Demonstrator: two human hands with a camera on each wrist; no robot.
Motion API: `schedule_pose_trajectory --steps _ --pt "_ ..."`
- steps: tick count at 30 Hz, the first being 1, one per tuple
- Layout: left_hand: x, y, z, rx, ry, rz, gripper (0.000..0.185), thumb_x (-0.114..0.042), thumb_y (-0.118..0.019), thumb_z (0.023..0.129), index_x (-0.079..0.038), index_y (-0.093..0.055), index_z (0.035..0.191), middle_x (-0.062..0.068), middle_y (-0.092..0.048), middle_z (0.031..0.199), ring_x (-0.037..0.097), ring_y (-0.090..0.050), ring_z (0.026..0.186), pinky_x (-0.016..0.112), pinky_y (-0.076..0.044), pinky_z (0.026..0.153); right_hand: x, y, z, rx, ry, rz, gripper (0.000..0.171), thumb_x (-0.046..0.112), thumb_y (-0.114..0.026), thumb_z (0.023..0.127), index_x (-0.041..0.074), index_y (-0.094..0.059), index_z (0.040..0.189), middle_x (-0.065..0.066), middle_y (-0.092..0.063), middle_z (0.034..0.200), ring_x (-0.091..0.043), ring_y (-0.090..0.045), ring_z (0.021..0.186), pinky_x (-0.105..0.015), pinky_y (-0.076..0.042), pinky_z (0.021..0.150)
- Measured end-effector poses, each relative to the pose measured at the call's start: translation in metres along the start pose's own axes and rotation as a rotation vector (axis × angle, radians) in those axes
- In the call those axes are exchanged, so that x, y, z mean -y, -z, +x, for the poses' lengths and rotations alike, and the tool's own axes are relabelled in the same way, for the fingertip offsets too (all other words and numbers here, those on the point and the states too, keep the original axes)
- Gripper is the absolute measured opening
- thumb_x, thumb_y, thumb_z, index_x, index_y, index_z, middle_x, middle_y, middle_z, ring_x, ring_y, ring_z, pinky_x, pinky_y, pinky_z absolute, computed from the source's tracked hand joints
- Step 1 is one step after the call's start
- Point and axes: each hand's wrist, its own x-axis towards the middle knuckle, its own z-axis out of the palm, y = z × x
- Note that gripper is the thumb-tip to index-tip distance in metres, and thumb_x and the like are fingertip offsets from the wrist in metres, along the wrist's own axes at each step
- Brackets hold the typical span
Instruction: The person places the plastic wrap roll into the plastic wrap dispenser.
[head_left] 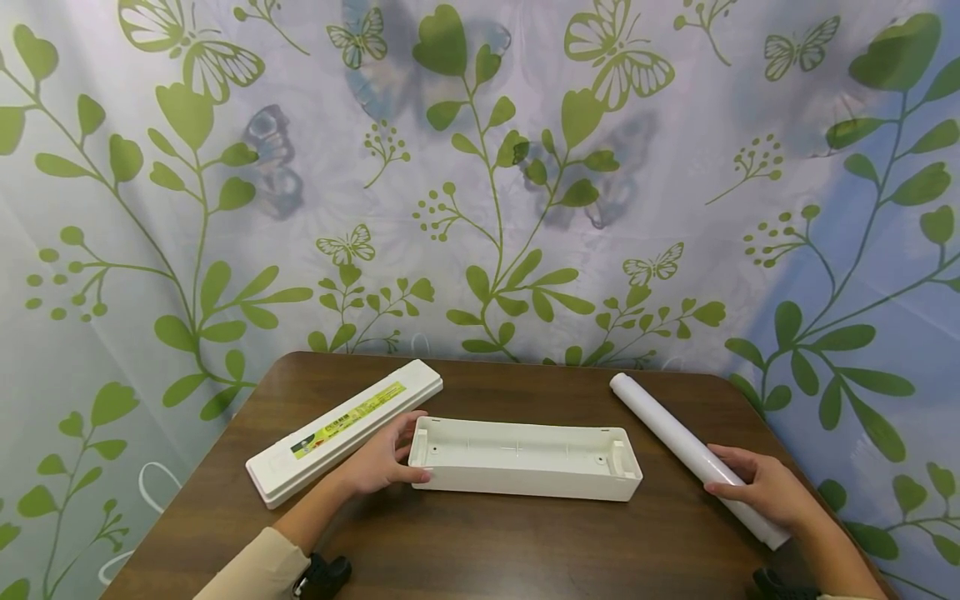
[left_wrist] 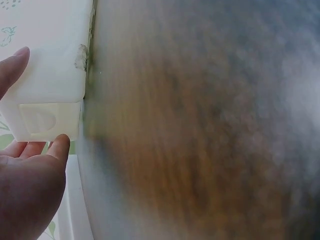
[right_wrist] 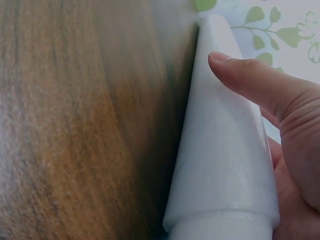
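Observation:
An open white plastic box (head_left: 525,481), long and narrow, sits in the middle of the brown table with its hollow side up. My left hand (head_left: 384,457) holds its left end, thumb on the front wall and fingers at the back corner. In the left wrist view the thumb lies on the box's front wall (left_wrist: 50,75). On the right, a white roll of plastic film (head_left: 678,437) lies slantwise on the table. My right hand (head_left: 765,487) grips the roll near its closer end, the thumb across its top in the right wrist view.
A long white lid (head_left: 330,454) with a yellow-green label lies slantwise at the left, just beyond my left forearm. The brown table (head_left: 517,550) reaches back to a curtain (head_left: 480,208) printed with green leaves and butterflies.

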Motion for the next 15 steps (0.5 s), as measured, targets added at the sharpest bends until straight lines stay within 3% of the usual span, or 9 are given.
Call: schedule_pose_trajectory --steps 15 --pt "0.0001 0.0026 0.0011 0.019 0.008 0.001 0.101 -0.008 -0.087 0.08 0.004 -0.021 0.156 0.025 -0.037 0.155 0.043 -0.036 0.146 0.043 -0.04 0.119 -0.0001 -0.0003 -0.0001 -0.027 -0.017 -0.029 0.071 0.028 -0.084 0.086 -0.005 -0.056 0.142 -0.027 -0.07 0.124 0.007 -0.061 0.089 -0.021 -0.051 0.067"
